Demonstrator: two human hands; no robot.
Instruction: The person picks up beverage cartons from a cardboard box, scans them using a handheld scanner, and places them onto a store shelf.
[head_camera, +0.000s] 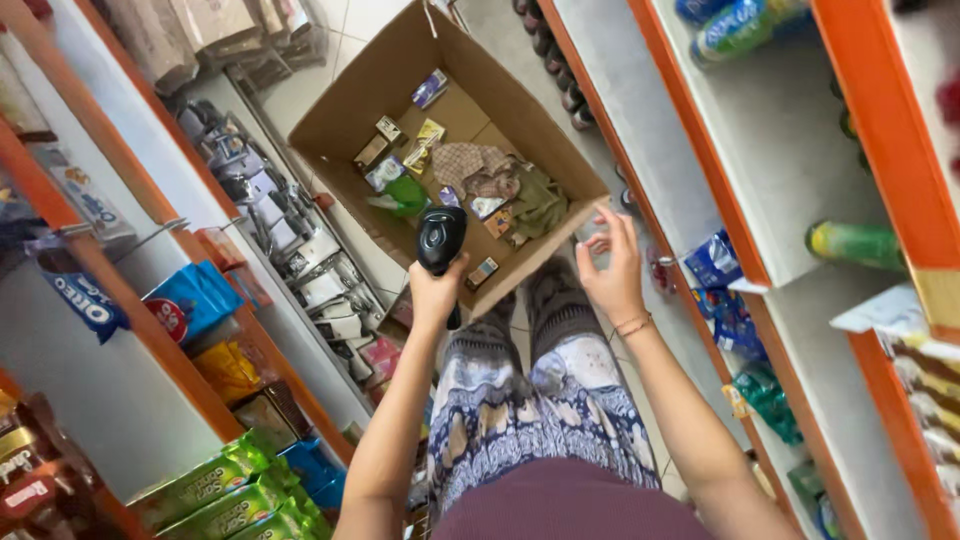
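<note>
Orange-edged shop shelves (130, 310) run down both sides of the narrow aisle where I stand, and the ones on my left are well filled: blue biscuit packs (190, 300), yellow packets under them and green packs (230, 495) at the bottom corner. Further in, my left hand (436, 290) has its fingers (452, 270) closed around the handle of a black barcode scanner (441, 238), its head held up over the near edge of the open cardboard box (345, 110) on the floor tiles. Inside the box lies a scatter of small packets (405, 160), a green pouch (405, 192) and some crumpled cloth (480, 165); much of the box bottom shows bare, so I judge a good part is already out, while these few pieces are left. My right hand (612, 270) hovers just beside the box's near corner, fingers spread and loose, holding nothing. To the right, the grey shelf (760, 140) has wide bare stretches, with only bottles (855, 243) and a few blue packets (715, 265).
</note>
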